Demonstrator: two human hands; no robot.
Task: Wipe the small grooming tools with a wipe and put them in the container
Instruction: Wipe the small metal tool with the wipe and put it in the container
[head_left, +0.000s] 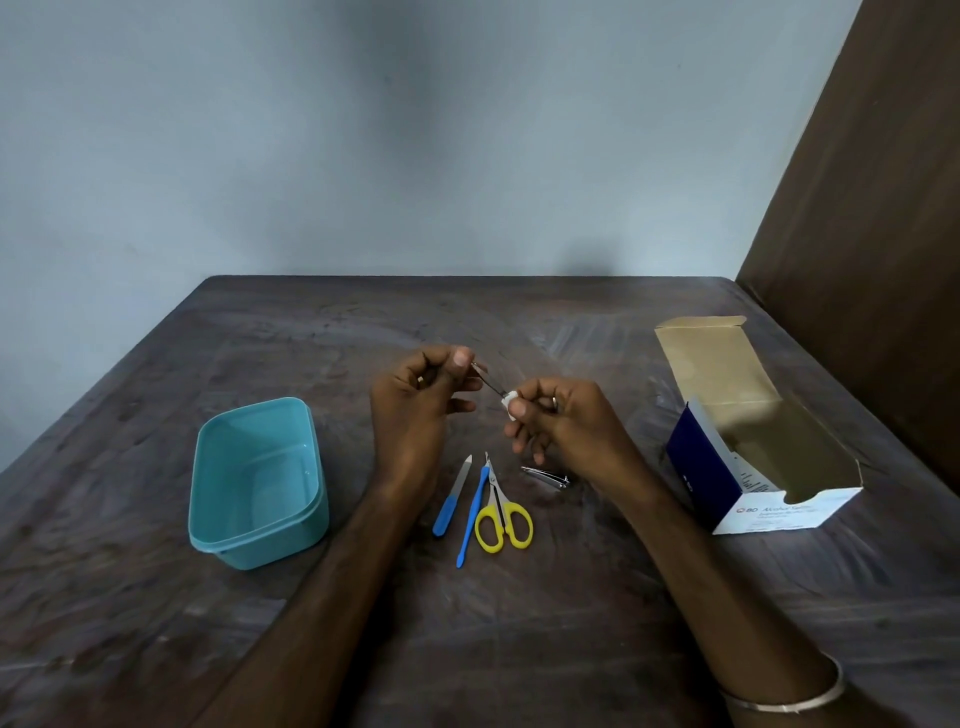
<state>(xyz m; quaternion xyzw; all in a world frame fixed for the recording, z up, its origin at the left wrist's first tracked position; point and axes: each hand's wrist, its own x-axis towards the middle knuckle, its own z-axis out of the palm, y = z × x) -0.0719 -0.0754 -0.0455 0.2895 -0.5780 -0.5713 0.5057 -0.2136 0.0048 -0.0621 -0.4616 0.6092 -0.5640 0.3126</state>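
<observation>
Left hand (415, 387) pinches a thin metal tool (488, 382) steady so right hand (558, 421) can pinch the wipe (510, 404) around its tip.

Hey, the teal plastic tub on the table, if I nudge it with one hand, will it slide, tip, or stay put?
The teal tub looks empty and thin-walled, so it is probably light and would likely slide on the table. Its wide, low shape suggests tipping is unlikely. A hard push might send it skidding.
</observation>
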